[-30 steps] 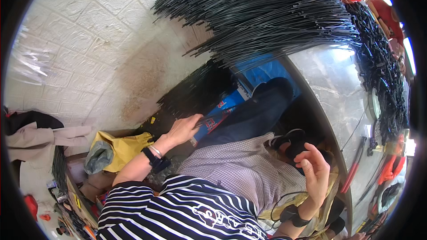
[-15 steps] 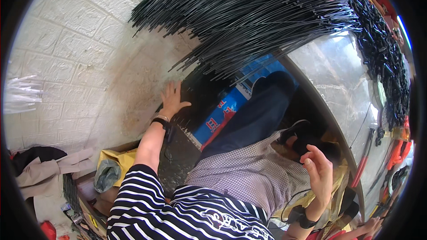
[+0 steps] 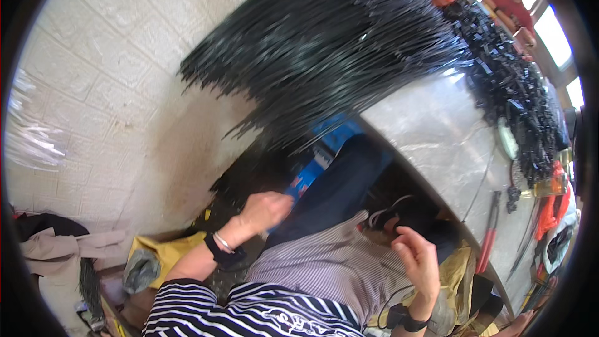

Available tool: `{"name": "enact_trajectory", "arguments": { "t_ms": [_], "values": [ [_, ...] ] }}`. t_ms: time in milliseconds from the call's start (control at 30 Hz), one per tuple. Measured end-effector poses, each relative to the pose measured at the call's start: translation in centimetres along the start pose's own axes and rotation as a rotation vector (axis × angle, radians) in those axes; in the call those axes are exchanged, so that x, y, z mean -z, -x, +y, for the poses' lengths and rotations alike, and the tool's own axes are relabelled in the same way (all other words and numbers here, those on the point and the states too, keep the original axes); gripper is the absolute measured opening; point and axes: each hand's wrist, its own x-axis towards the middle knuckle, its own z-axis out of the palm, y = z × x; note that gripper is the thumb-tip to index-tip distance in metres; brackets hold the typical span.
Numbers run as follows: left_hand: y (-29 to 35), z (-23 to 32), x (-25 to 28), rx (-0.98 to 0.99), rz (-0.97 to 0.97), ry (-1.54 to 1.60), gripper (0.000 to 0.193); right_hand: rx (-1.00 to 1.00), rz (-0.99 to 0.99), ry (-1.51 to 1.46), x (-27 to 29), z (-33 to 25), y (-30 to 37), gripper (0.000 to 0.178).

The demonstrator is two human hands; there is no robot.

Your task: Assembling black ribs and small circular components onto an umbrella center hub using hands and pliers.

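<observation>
My left hand [image 3: 265, 212] is over the floor beside my dark-trousered knee, blurred by motion, its fingers seeming bent down; I cannot see anything in it. Above my lap, near the bench edge, my right hand [image 3: 419, 263] is raised with loosely bent fingers and thumb apart, holding nothing visible. A thick heap of long thin black rods [image 3: 337, 43] juts over the left edge of the grey metal bench [image 3: 430, 125], well beyond both hands. Under those rod ends a blue box or panel [image 3: 306, 178] is partly covered by my leg.
Short black pieces [image 3: 505, 81] are piled along the bench's far side. Red-handled pliers or cutters [image 3: 488, 234] lie near its edge. A yellow bag [image 3: 165, 259] stands low by the white brick-patterned wall [image 3: 93, 100]. Another person in red [image 3: 508, 3] is at the far right.
My left hand has drawn back from near the wall, down and right toward my knee, its spread fingers now bent. My right hand is slightly lower and further left; the view has shifted.
</observation>
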Motion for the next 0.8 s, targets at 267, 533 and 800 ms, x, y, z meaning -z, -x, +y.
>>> {"name": "enact_trajectory", "arguments": {
  "t_ms": [267,533,800],
  "values": [
    [-16.1,12.3,10.0,-0.262,0.529,-0.382,0.076,0.134,0.029,0.043,0.3,-0.4,2.6,0.031],
    [-22.1,11.3,10.5,-0.074,0.137,-0.674,0.072,0.096,0.146,-0.032,1.9,3.5,5.5,0.032],
    [-22.8,10.9,10.9,-0.101,0.062,-0.588,0.034,0.1,0.149,-0.033,3.2,5.2,4.8,0.031]
  ]
}}
